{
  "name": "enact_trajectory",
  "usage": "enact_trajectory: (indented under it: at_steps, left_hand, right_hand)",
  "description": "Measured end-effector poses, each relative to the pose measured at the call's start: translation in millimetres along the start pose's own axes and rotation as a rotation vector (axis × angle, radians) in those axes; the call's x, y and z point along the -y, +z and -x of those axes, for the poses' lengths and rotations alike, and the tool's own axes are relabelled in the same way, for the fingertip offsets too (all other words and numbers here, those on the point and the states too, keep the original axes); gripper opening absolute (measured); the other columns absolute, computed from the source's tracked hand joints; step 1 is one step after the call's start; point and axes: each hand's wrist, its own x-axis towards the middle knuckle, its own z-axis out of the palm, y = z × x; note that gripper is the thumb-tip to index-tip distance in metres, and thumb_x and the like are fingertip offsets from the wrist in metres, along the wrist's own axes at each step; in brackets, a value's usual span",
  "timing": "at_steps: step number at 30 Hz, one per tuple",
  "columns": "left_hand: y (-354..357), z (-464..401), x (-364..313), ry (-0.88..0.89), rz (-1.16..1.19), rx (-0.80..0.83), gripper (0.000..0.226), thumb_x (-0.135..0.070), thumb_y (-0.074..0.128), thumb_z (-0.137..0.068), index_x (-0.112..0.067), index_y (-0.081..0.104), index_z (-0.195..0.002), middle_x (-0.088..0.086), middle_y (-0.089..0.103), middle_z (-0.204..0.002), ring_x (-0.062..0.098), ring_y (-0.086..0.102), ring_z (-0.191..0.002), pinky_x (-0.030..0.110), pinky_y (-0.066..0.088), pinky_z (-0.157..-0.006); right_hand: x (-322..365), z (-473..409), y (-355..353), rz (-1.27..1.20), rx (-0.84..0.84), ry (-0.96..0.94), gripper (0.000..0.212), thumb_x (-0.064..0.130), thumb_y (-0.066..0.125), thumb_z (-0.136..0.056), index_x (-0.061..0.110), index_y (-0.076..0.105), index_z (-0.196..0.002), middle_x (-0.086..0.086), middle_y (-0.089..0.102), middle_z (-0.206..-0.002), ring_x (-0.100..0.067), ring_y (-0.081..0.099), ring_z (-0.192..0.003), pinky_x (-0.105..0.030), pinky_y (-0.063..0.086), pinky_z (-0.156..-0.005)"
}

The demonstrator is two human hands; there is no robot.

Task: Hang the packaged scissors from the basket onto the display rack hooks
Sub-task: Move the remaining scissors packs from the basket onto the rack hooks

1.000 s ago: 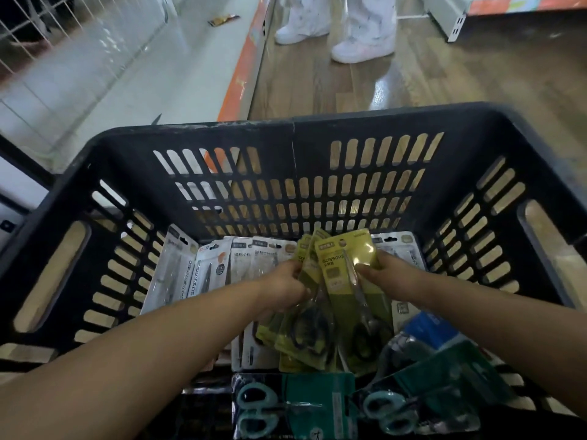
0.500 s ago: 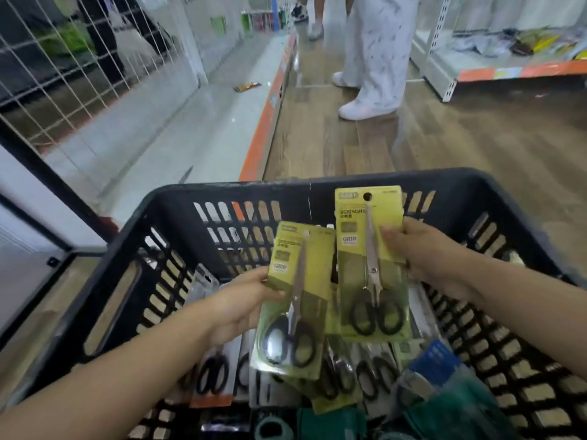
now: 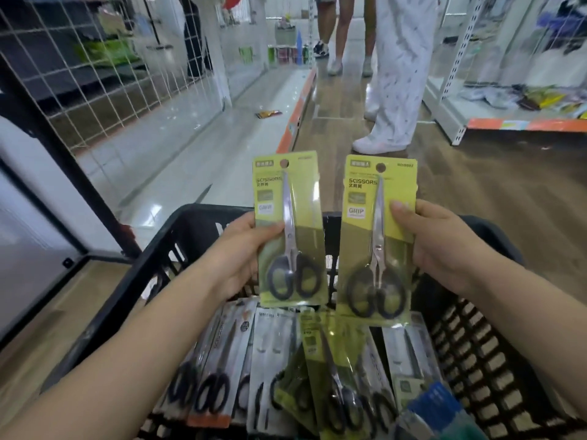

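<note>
Gripping one yellow-green pack per hand; "SCISSORS", "GRIP" legible, smaller print blurred.

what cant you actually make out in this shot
- Head view: the fingers of the left hand and right hand lie behind the two yellow scissor packs; only the thumbs show.
- Small print on both cards is too blurred to read.
- How many packs lie in the black basket: they overlap, and the bottom edge cuts them off.
- No hooks can be made out on the wire grid.

Yellow-green scissors packs, black handles; black basket.
</note>
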Motion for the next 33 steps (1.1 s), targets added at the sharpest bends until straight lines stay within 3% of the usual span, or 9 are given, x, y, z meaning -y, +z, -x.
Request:
enact_trajectory:
  at_steps: [6,12,15,18,22,25,28,31,33]
  left_hand:
    - [4.3,-7.4,16.1,-0.037,-0.033,-0.048,0.018,-0.012,0.051,-0.094,-0.01,0.062,-0.108,0.009,0.073,-0.094,0.019,0.071,-0.078,0.033,0.059,-0.073]
    - [3.1,-20.9,51.7,-0.152,-0.094,-0.105,0.016,-0.014,0.054,-0.094,-0.015,0.064,-0.107,0.009,0.071,-0.106,0.027,0.065,-0.103,0.049,0.047,-0.097]
    - [-0.7,-26.2,70.0,-0.2,-0.146,-0.107,0.015,-0.019,0.058,-0.092,-0.02,0.065,-0.106,0.005,0.07,-0.111,0.026,0.061,-0.111,0.05,0.042,-0.102]
    - [0.7,-23.5,80.4,-0.197,-0.166,-0.158,0.019,-0.019,0.058,-0.092,-0.017,0.063,-0.11,0.008,0.069,-0.112,0.026,0.064,-0.106,0.045,0.049,-0.096]
    - [3.4,-14.5,85.0,-0.242,-0.207,-0.288,0.012,-0.027,0.058,-0.092,-0.02,0.065,-0.099,0.006,0.07,-0.105,0.024,0.065,-0.1,0.039,0.051,-0.089]
    - [4.7,-7.1,75.2,-0.298,-0.256,-0.379,0.011,-0.029,0.058,-0.093,-0.02,0.064,-0.091,0.001,0.068,-0.093,0.018,0.062,-0.089,0.031,0.049,-0.081]
    - [10.3,4.7,43.7,-0.356,-0.322,-0.398,0.013,-0.027,0.055,-0.094,-0.016,0.061,-0.089,0.0,0.063,-0.08,0.016,0.059,-0.075,0.022,0.048,-0.067]
    - [11.6,17.3,-12.8,-0.406,-0.335,-0.415,0.018,-0.029,0.053,-0.094,-0.017,0.059,-0.082,-0.001,0.058,-0.073,0.019,0.055,-0.074,0.03,0.044,-0.069]
    - [11.4,27.3,-62.4,-0.403,-0.298,-0.452,0.017,-0.03,0.053,-0.094,-0.019,0.058,-0.082,-0.003,0.056,-0.072,0.016,0.052,-0.07,0.028,0.041,-0.066]
  right_hand:
    - [-17.5,-4.1,0.0,0.201,-0.064,0.013,0.025,0.029,0.044,-0.098,0.014,0.064,-0.105,-0.009,0.072,-0.1,-0.033,0.066,-0.097,-0.05,0.052,-0.087]
    - [-47.4,-15.9,1.2,0.27,-0.102,0.115,0.023,0.034,0.044,-0.098,0.021,0.062,-0.105,-0.003,0.069,-0.104,-0.028,0.063,-0.102,-0.051,0.047,-0.096]
    - [-65.7,-22.6,-1.2,0.307,-0.108,0.159,0.022,0.036,0.045,-0.097,0.024,0.062,-0.103,-0.003,0.069,-0.103,-0.027,0.063,-0.101,-0.05,0.047,-0.094]
    - [-85.2,-25.5,2.3,0.306,-0.134,0.231,0.023,0.038,0.046,-0.097,0.024,0.061,-0.109,-0.002,0.067,-0.107,-0.025,0.062,-0.102,-0.049,0.047,-0.093]
    - [-97.4,-25.6,19.3,0.348,-0.153,0.274,0.023,0.033,0.043,-0.099,0.021,0.056,-0.113,0.002,0.062,-0.109,-0.018,0.058,-0.101,-0.034,0.047,-0.083]
    - [-87.5,-21.4,32.9,0.377,-0.123,0.368,0.019,0.033,0.043,-0.099,0.023,0.054,-0.111,0.002,0.062,-0.103,-0.017,0.059,-0.094,-0.036,0.049,-0.082]
    - [-54.8,-20.7,43.8,0.375,-0.094,0.486,0.019,0.03,0.046,-0.098,0.018,0.057,-0.108,-0.003,0.064,-0.104,-0.024,0.06,-0.096,-0.042,0.049,-0.09]
    - [7.4,-27.2,59.6,0.36,-0.088,0.559,0.019,0.028,0.048,-0.097,0.016,0.059,-0.108,-0.007,0.064,-0.113,-0.028,0.06,-0.102,-0.043,0.047,-0.094]
    - [60.9,-29.8,73.9,0.38,-0.059,0.599,0.03,0.036,0.052,-0.095,0.017,0.056,-0.118,-0.002,0.059,-0.122,-0.028,0.057,-0.107,-0.043,0.046,-0.094]
